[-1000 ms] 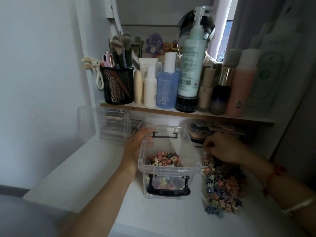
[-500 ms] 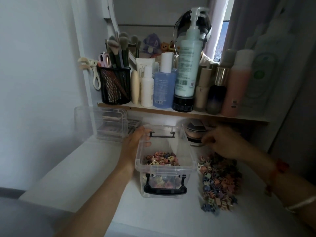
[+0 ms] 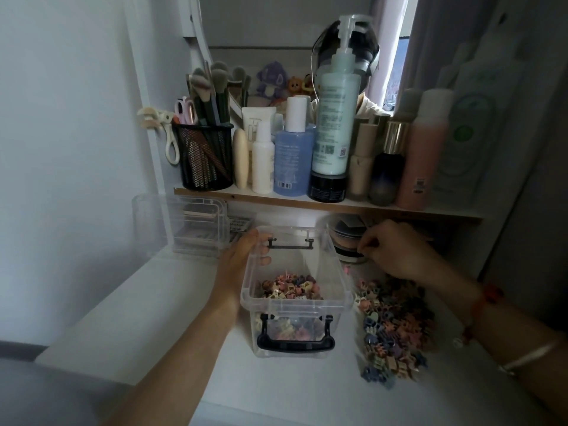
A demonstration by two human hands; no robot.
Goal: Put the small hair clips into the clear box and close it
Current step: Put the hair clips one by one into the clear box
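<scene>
An open clear plastic box [image 3: 295,306] with black handles sits on a white tabletop [image 3: 153,318], its long axis pointing away from the person. The left hand [image 3: 242,256] grips the box's far-left rim. The right hand [image 3: 393,250], fingers curled, hovers over the loose pile of small pastel hair clips [image 3: 396,327] beside the box; whether it pinches one is unclear.

My view is dim and soft, daylight entering above the shelf [image 3: 325,207] at right, edges bowed and blurred

Dim room, white wall [image 3: 67,118], wooden shelf [image 3: 307,206], white desk [image 3: 138,305]
</scene>
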